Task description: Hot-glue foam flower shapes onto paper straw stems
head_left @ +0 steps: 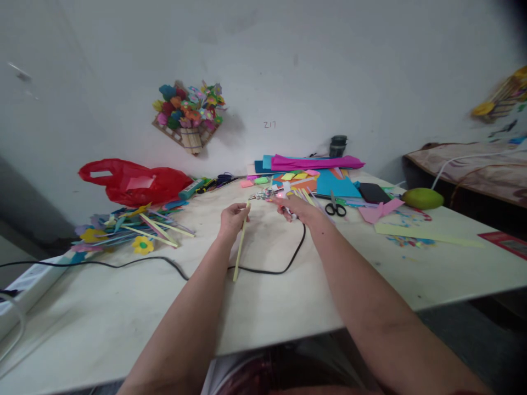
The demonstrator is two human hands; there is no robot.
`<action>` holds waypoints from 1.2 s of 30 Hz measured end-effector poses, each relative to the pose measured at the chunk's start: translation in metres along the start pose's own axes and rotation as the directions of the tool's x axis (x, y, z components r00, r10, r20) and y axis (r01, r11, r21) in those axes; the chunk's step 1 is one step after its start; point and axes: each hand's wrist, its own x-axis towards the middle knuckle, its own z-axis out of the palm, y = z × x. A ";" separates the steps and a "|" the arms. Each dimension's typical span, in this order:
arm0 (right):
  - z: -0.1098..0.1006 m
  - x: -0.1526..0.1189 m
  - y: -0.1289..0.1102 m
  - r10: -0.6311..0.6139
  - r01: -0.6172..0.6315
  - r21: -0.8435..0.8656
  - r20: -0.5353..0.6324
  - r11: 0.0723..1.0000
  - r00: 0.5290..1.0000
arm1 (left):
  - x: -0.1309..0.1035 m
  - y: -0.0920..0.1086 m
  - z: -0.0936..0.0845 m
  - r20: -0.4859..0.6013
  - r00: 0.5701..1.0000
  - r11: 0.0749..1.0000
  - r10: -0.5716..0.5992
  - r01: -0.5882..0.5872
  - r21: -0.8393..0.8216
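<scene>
In the head view, my left hand (234,219) pinches a thin pale yellow paper stick (240,249) near its top end. The stick slants down toward me over the table. My right hand (294,208) is closed around a white glue gun (287,188) with a small glowing light. Its body is partly hidden by my fingers, and the tip points left toward the top of the stick. A black cord (294,255) runs from beneath my right hand across the table. Small colourful scraps lie just behind the glue gun.
Paper flowers on stems (142,244) and a red plastic bag (135,184) lie at left. Black-handled scissors (335,208), a dark phone (374,193), coloured sheets (337,184) and a green fruit (422,198) lie at right. The table (272,312) ends close to me.
</scene>
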 end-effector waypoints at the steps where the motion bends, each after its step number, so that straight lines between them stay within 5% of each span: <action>1: 0.000 -0.001 -0.001 -0.003 0.003 0.001 -0.004 1.000 1.000 | 0.000 0.000 0.000 -0.003 1.000 1.000 -0.002 0.002 0.002; 23: -0.002 0.002 0.003 0.002 -0.002 0.011 0.018 1.000 1.000 | 0.005 -0.006 -0.006 -0.005 1.000 0.990 0.020 -0.021 -0.141; 31: 0.002 0.011 0.010 0.018 0.002 0.115 -0.170 0.993 0.985 | 0.003 -0.004 -0.006 0.048 0.998 0.976 0.039 -0.028 -0.218; 36: 0.010 0.017 0.016 0.018 -0.038 -0.076 -0.256 0.996 0.966 | -0.001 0.002 -0.005 0.081 0.997 0.964 0.019 0.003 -0.265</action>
